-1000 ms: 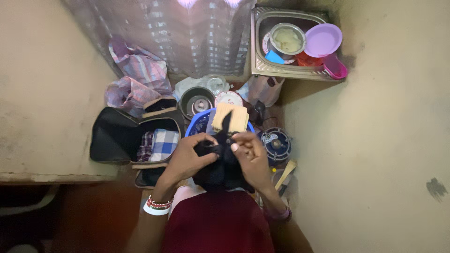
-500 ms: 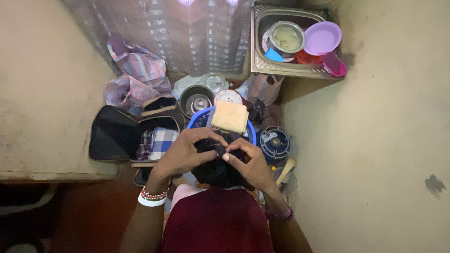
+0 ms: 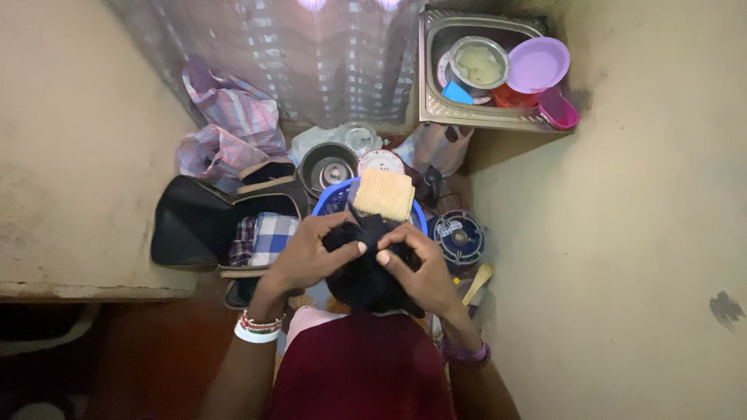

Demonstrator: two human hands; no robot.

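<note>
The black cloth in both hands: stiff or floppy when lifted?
Probably floppy: the black cloth bunches and folds between the left hand and right hand. It looks light and unlikely to slip, since the fingers pinch it.

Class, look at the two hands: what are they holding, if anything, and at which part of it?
Both the left hand and right hand grip a bunched black cloth at its upper folded edge, thumbs pressed on top.

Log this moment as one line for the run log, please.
left hand: grips dark cloth | right hand: grips same cloth | behind: tan cloth on blue basket
</note>
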